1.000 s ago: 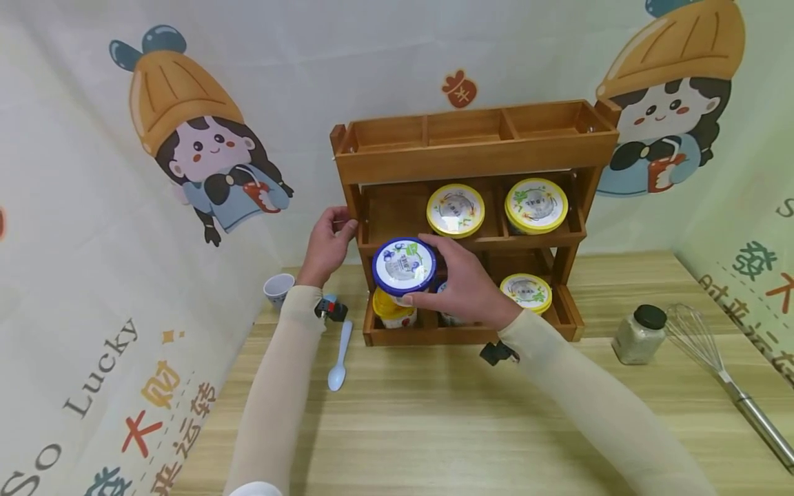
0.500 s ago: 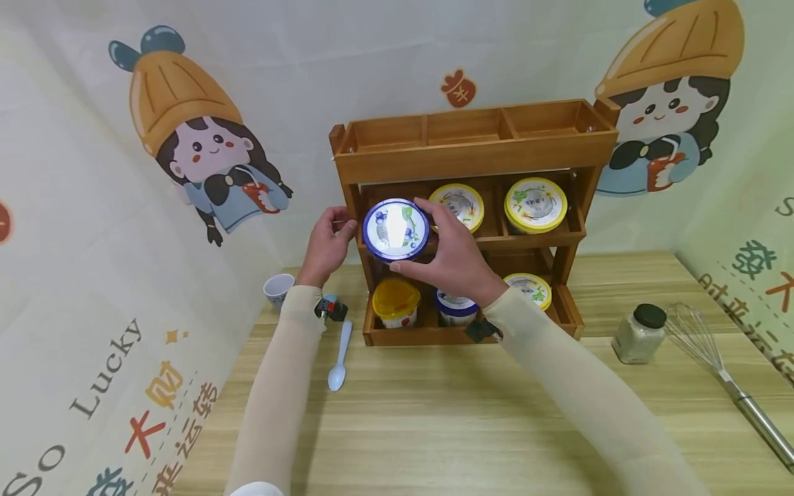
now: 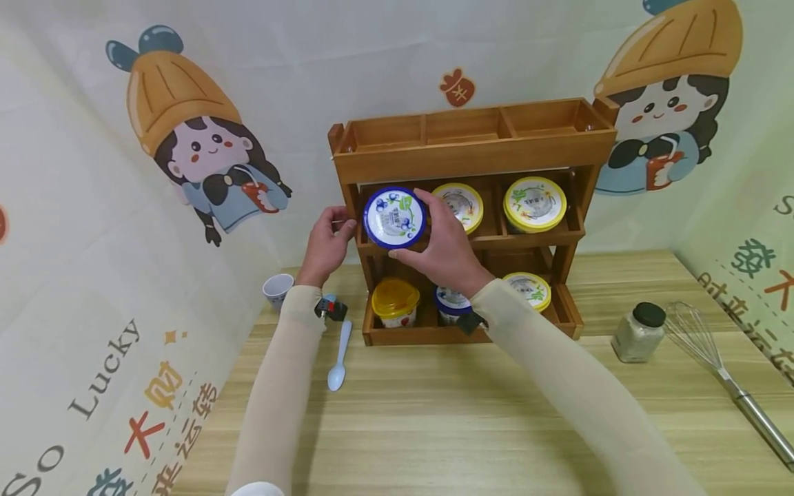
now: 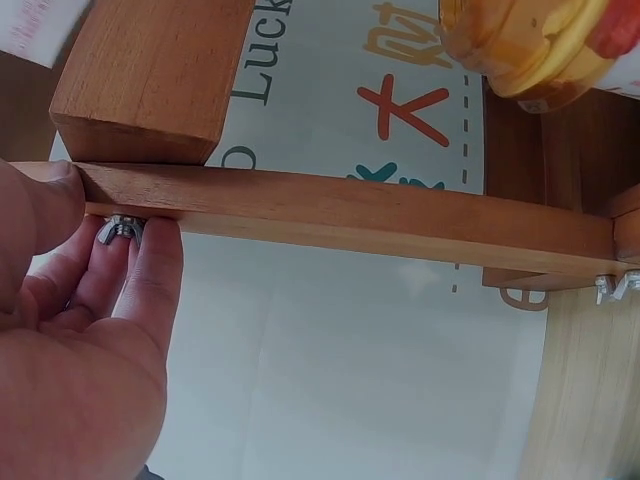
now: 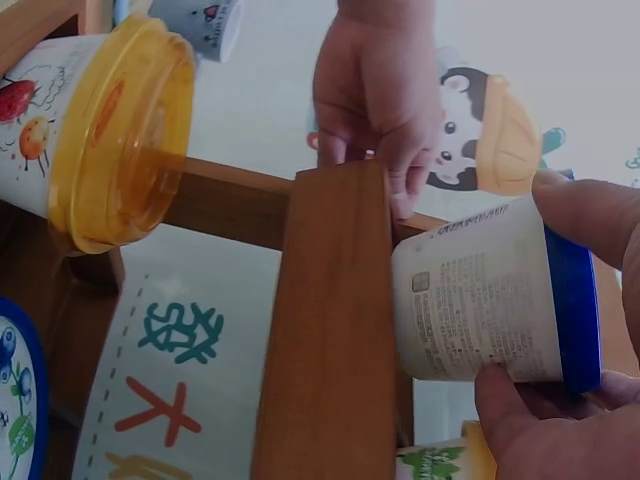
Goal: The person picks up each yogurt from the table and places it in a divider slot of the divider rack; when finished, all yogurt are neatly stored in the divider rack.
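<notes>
From the head view, a wooden rack [image 3: 471, 148] stands at the back of the bench [image 3: 471, 413], its top tier split into three bare-looking compartments. The right hand [image 3: 443, 248] grips a blue-lidded tub [image 3: 394, 218] with curled fingers, holding it at the left compartment of the middle tier; whether it rests on the shelf cannot be told. Beside it on that tier sit two yellow-lidded tubs, one in the middle [image 3: 460, 204] and one on the right [image 3: 535, 203]. The bottom tier holds an orange-lidded cup [image 3: 395, 300] on the left, a second blue-lidded tub [image 3: 451, 303] partly hidden behind the right wrist, and a yellow-lidded tub [image 3: 528, 290] on the right. The left hand [image 3: 325, 244] clasps the rack's left post. On the bench to the left lie a small white cup [image 3: 278, 289] and a pale blue spoon [image 3: 338, 365]; to the right stand a black-capped jar [image 3: 639, 333] and a metal whisk [image 3: 719, 365]. In the left wrist view, the left hand's fingers [image 4: 150, 270] curl behind a wooden bar of the rack, thumb in front, next to a wing nut [image 4: 118, 231]. In the right wrist view, the right hand's fingers [image 5: 590, 225] pinch the blue-lidded tub just beside the rack's post [image 5: 335, 330], with the orange-lidded cup on the far side.
</notes>
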